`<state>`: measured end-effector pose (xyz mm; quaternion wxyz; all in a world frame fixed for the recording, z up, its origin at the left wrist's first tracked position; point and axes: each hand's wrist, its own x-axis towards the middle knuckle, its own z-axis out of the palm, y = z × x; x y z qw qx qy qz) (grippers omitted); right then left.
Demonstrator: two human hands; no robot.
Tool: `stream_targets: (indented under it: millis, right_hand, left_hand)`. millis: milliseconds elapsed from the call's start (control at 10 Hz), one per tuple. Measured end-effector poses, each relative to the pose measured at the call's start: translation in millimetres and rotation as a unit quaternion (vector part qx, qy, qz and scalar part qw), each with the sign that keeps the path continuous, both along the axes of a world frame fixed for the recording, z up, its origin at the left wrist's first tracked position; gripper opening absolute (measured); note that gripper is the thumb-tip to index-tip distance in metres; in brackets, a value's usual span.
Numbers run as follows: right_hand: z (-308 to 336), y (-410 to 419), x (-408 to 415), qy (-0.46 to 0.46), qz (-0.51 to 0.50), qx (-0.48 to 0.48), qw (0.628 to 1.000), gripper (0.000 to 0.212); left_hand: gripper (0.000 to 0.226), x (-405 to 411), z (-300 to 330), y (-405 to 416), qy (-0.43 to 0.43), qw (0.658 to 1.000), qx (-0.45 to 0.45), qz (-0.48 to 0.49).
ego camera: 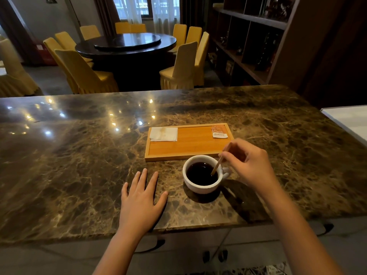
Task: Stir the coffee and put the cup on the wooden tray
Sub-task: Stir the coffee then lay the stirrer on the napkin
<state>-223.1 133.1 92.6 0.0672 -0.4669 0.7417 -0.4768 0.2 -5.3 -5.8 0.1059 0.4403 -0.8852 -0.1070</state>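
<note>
A white cup of dark coffee stands on the marble counter, its handle turned to the right. Just behind it lies the wooden tray, nearly touching the cup's far rim. My right hand pinches a thin wooden stir stick whose lower end dips into the coffee at the cup's right side. Left of the cup, my left hand rests flat on the counter with its fingers spread, holding nothing.
On the tray sit a folded white napkin at its left end and a torn orange sachet at its right end. A white surface adjoins the counter's right edge. Beyond the counter are a round table and yellow chairs.
</note>
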Motion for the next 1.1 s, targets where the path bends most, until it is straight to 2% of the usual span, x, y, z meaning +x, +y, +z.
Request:
stream_targets:
  millis: [300, 400, 500, 600, 800, 900, 1100]
  right_hand:
    - [-11.6, 22.8, 5.6, -0.085, 0.062, -0.024, 0.994, 0.012]
    - [-23.9, 12.4, 17.4, -0.152, 0.062, -0.082, 0.983, 0.013]
    - [-30.3, 7.2, 20.8, -0.158, 0.028, -0.108, 0.981, 0.012]
    - [-32.6, 12.5, 18.1, -0.061, -0.009, -0.115, 0.991, 0.012]
    - [-21.3, 26.6, 18.1, 0.093, 0.016, -0.065, 0.993, 0.008]
    - [-18.5, 29.2, 19.8, 0.087, 0.026, -0.057, 0.994, 0.008]
    - [-28.3, 22.6, 28.1, -0.056, 0.041, -0.073, 0.995, 0.014]
  left_hand:
    - [0.066, -0.1, 1.0, 0.3, -0.001, 1.000, 0.005, -0.003]
    - [0.066, -0.8, 1.4, 0.7, -0.005, 1.000, 0.002, -0.002]
    - [0.066, -0.9, 1.5, 1.1, -0.005, 1.000, 0.002, -0.002]
    - [0.066, -0.9, 2.0, 1.3, -0.006, 1.000, 0.001, 0.000]
    - [0.065, -0.1, 1.9, 0.9, -0.002, 1.000, -0.001, -0.002]
    - [0.065, -0.2, 1.9, 1.2, -0.001, 1.000, -0.001, -0.001]
    - [0.065, -0.9, 1.2, 1.4, -0.003, 1.000, -0.004, 0.000]
